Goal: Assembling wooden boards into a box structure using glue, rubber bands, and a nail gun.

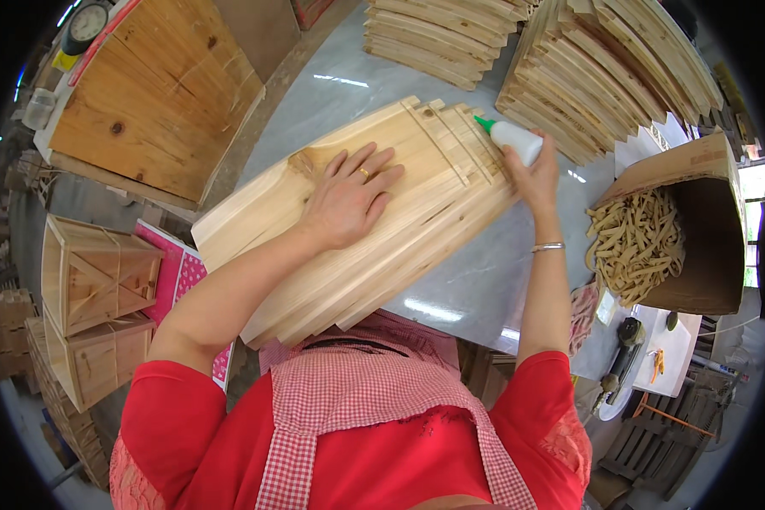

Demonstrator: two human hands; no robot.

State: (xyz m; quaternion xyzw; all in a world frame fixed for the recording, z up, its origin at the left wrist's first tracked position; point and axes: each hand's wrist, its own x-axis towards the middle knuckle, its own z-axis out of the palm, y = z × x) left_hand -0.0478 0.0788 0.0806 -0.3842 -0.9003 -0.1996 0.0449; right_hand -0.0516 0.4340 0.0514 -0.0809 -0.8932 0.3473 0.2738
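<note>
A fanned stack of pale wooden boards [408, 200] lies in front of me on the shiny grey table, some edges stepped out past the others. My left hand [348, 202] rests flat on the top board, fingers spread, a ring on one of them. Near the right end of that board, narrow grooves [440, 143] run across the wood. My right hand [535, 174] is wrapped round a white squeeze bottle [517, 141] with a green pointed nozzle. It is held tilted, the nozzle aimed left over the stepped board ends. Whether anything comes out of the tip, I cannot tell.
Tall piles of boards [603, 72] stand at the back of the table [314, 106]. To the right, a cardboard box [705, 246] lies on its side with tan strips [637, 242] spilling out. Wooden crates [102, 276] are stacked at left, below a large wooden panel [149, 106].
</note>
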